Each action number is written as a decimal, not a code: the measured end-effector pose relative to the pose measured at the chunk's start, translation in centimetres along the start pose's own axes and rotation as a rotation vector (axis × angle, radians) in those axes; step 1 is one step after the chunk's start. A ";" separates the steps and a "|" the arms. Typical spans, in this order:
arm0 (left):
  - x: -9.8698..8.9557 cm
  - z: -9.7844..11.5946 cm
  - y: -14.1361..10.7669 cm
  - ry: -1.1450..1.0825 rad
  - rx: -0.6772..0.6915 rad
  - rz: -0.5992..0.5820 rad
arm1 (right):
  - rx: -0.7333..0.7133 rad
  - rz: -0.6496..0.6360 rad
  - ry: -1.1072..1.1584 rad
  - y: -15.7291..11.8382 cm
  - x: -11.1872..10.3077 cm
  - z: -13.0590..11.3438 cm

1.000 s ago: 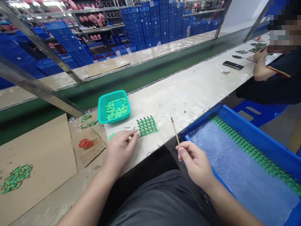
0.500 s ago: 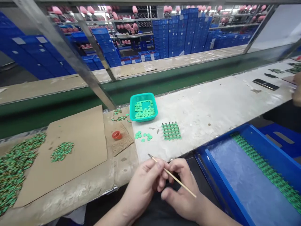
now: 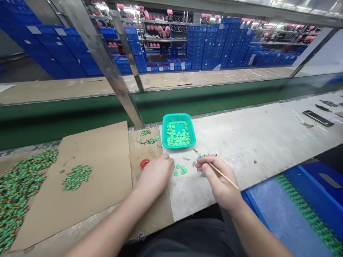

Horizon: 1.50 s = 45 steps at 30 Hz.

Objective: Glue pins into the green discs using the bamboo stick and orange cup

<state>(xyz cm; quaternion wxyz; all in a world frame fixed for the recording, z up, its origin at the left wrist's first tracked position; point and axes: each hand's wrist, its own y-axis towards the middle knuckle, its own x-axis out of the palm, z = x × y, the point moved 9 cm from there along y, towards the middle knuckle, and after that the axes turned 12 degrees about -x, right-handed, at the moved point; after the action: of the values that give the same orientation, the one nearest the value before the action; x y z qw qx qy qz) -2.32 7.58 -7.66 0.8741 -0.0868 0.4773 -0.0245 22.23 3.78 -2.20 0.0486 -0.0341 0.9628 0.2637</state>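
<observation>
My left hand (image 3: pixel 157 173) reaches over the table beside the loose green discs (image 3: pixel 182 169), its fingertips bent down and mostly hidden, so what they hold cannot be made out. My right hand (image 3: pixel 221 180) pinches a thin wooden stick (image 3: pixel 225 176) with a dark tip that points up and left. Under and behind the right hand, a group of green pieces (image 3: pixel 203 174) is largely covered. A teal basket (image 3: pixel 164 130) with green discs stands just beyond both hands. The small red cap (image 3: pixel 144 163) sits left of my left hand.
Cardboard (image 3: pixel 107 160) at the left carries a small heap of green pieces (image 3: pixel 77 177), with a larger pile (image 3: pixel 21 189) beyond its left edge. A phone (image 3: pixel 318 118) lies far right. Below right is a blue tray (image 3: pixel 273 210) with rows of green pieces. Metal posts (image 3: pixel 107 67) rise behind.
My hands have moved apart and forward over the table. The left one has left the stick and gone to the discs; the right one keeps the stick. The view has shifted.
</observation>
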 end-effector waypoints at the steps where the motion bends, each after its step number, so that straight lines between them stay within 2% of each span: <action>1: 0.4 0.3 0.6 0.046 0.011 -0.013 | -0.006 -0.017 -0.026 1.0 0.1 0.3; 4: 0.9 0.9 0.4 0.123 0.034 -0.001 | -0.057 -0.103 -0.093 5.0 0.6 1.3; 7: 0.4 0.2 -2.0 0.110 0.031 0.051 | -0.098 -0.222 -0.136 9.9 2.0 3.1; 10: -0.6 -2.4 -6.0 0.043 -0.013 0.091 | -0.144 -0.339 -0.165 13.9 4.3 4.3; 12: -1.5 -4.7 -8.8 0.004 -0.069 0.126 | -0.171 -0.390 -0.147 15.1 6.1 4.1; 15: -2.7 -7.8 -11.9 -0.031 -0.151 0.185 | -0.205 -0.422 -0.076 14.1 8.5 2.4; 19: -3.4 -9.9 -14.0 -0.075 -0.181 0.275 | -0.167 -0.395 -0.013 9.6 9.7 0.5; 22: -3.2 -10.2 -14.7 -0.122 -0.104 0.300 | -0.063 -0.331 0.044 6.4 10.1 0.8; 24: -3.0 -10.1 -14.9 -0.146 -0.020 0.298 | -0.030 -0.300 0.041 5.4 10.7 1.3; 27: -2.5 -9.9 -14.8 -0.151 0.075 0.310 | -0.076 -0.293 -0.021 5.7 12.4 1.5; 30: -2.1 -9.8 -14.7 -0.144 0.104 0.346 | -0.141 -0.293 -0.063 7.3 14.3 1.3; 34: -2.3 -9.2 -15.0 -0.103 0.178 0.412 | -0.188 -0.284 -0.096 8.4 15.7 1.6; 38: -2.4 -7.9 -15.2 -0.007 0.284 0.429 | -0.206 -0.274 -0.061 7.7 16.1 2.7; 42: -2.4 -7.8 -15.0 -0.009 0.250 0.446 | -0.229 -0.246 -0.017 7.0 15.6 3.3; 45: -2.3 -8.9 -15.6 -0.037 0.194 0.469 | -0.247 -0.250 -0.032 6.6 15.5 3.1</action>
<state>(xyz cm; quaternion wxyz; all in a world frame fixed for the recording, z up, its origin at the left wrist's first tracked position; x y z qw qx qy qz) -10.39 -8.62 -7.68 0.8687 0.1100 0.4637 0.1349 6.51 10.38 -3.29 0.0918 -0.1552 0.9105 0.3722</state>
